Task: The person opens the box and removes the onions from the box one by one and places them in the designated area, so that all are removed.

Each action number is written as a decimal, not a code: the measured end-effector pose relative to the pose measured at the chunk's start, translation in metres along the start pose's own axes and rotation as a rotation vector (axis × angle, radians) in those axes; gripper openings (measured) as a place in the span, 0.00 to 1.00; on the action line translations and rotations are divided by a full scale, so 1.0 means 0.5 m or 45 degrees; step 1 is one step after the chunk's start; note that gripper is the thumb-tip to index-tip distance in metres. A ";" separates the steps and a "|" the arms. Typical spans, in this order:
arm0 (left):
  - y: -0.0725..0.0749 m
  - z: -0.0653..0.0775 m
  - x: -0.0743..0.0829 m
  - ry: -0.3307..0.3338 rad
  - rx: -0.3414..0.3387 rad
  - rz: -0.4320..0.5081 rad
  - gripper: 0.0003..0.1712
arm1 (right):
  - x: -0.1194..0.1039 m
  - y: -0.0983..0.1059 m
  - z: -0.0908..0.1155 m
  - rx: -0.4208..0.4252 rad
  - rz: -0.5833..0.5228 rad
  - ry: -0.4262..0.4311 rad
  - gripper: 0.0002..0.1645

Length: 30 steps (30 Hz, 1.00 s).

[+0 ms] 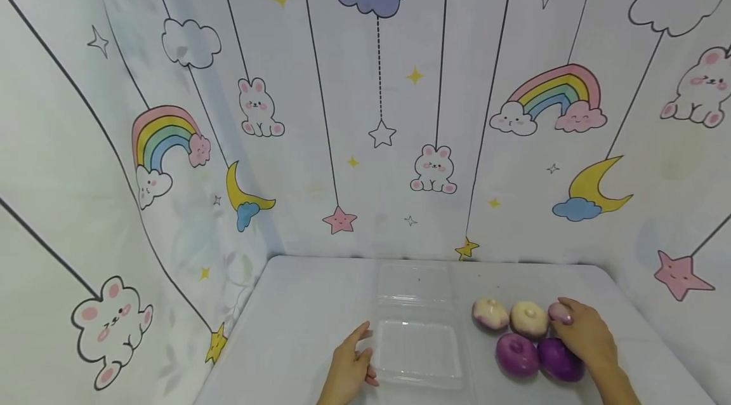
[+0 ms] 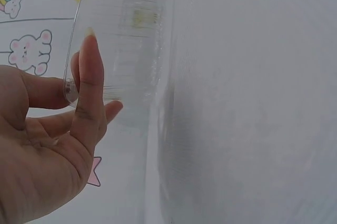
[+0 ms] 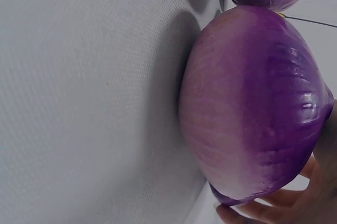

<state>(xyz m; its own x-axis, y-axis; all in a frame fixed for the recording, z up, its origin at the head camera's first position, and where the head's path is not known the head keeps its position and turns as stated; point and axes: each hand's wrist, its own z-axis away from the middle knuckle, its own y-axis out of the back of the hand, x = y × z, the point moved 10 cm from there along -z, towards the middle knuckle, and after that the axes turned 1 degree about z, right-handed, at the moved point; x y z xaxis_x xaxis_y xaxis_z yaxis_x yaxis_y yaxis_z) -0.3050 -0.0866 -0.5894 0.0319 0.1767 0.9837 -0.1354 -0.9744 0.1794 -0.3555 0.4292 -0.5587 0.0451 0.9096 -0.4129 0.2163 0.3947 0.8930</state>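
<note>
My right hand (image 1: 588,332) grips a small light-purple onion (image 1: 559,313) at the back right of a group of glossy onions. Below that hand sits a dark purple onion (image 1: 562,360), which fills much of the right wrist view; behind it are the curled fingers (image 3: 274,208). A reddish-purple onion (image 1: 516,354) and two pale onions, one in the middle (image 1: 528,318) and one on the left (image 1: 490,314), lie beside it. My left hand (image 1: 347,364) is at the left edge of a clear plastic box (image 1: 419,383), its fingers loosely extended by the rim.
The box's clear lid (image 1: 414,284) lies folded back behind it. Everything stands on a white-covered table (image 1: 302,310). A white cloth (image 1: 377,170) printed with rainbows, bunnies and stars hangs around the back and sides.
</note>
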 end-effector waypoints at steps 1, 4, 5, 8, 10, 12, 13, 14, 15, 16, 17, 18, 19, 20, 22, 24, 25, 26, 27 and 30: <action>-0.001 0.000 0.000 0.002 0.000 0.006 0.33 | 0.002 0.000 -0.001 -0.002 -0.003 -0.001 0.41; -0.002 0.001 -0.002 0.005 0.002 0.018 0.33 | 0.008 0.002 -0.003 0.001 -0.006 -0.019 0.42; -0.002 0.001 -0.002 0.006 0.002 0.022 0.33 | 0.011 0.003 -0.004 -0.001 -0.009 -0.030 0.44; -0.002 0.002 0.000 0.002 0.003 0.043 0.33 | 0.021 0.005 -0.005 0.009 -0.019 -0.080 0.47; -0.001 0.001 0.000 0.004 0.006 0.050 0.33 | 0.027 0.006 -0.005 0.021 -0.025 -0.118 0.48; -0.001 0.001 0.002 0.002 0.007 0.060 0.32 | 0.032 0.009 -0.003 0.045 -0.030 -0.157 0.50; -0.001 0.001 0.003 0.001 0.008 0.064 0.32 | 0.034 0.010 -0.003 0.053 -0.033 -0.174 0.50; -0.001 0.001 0.002 0.004 0.009 0.066 0.32 | 0.036 0.012 -0.002 0.062 -0.037 -0.192 0.50; -0.001 0.002 0.002 0.006 0.010 0.066 0.32 | 0.038 0.013 -0.001 0.074 -0.038 -0.203 0.50; -0.002 0.002 0.001 0.008 0.010 0.067 0.31 | 0.040 0.015 0.001 0.086 -0.038 -0.212 0.50; -0.002 0.002 0.001 0.008 0.010 0.069 0.31 | 0.041 0.016 0.002 0.095 -0.040 -0.220 0.50; -0.002 0.002 0.001 0.005 0.009 0.070 0.31 | 0.042 0.017 0.003 0.098 -0.045 -0.229 0.50; -0.002 0.002 0.001 0.006 0.008 0.073 0.31 | 0.043 0.018 0.004 0.103 -0.045 -0.233 0.50; -0.002 0.002 0.001 0.007 0.007 0.076 0.31 | 0.044 0.019 0.005 0.108 -0.047 -0.236 0.50; -0.002 0.002 0.001 0.001 0.003 0.084 0.31 | 0.044 0.022 0.007 0.109 -0.049 -0.245 0.50; -0.002 0.002 0.001 -0.005 -0.001 0.092 0.31 | 0.045 0.025 0.009 0.109 -0.055 -0.258 0.50; -0.002 0.002 0.001 -0.005 -0.002 0.094 0.31 | 0.045 0.028 0.009 0.112 -0.055 -0.263 0.50; -0.002 0.002 0.001 -0.008 -0.005 0.096 0.31 | 0.045 0.030 0.010 0.115 -0.058 -0.270 0.50; -0.002 0.002 0.001 -0.009 -0.006 0.097 0.31 | 0.045 0.033 0.010 0.117 -0.060 -0.277 0.51; -0.003 0.002 0.002 -0.014 -0.015 0.099 0.31 | 0.043 0.042 0.012 0.135 -0.062 -0.276 0.51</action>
<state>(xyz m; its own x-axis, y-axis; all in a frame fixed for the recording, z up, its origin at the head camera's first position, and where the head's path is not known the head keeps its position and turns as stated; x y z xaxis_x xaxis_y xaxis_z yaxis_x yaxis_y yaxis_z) -0.3037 -0.0853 -0.5886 0.0320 0.0990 0.9946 -0.1494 -0.9834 0.1027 -0.3439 0.4561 -0.5498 0.2380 0.8361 -0.4943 0.3243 0.4113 0.8519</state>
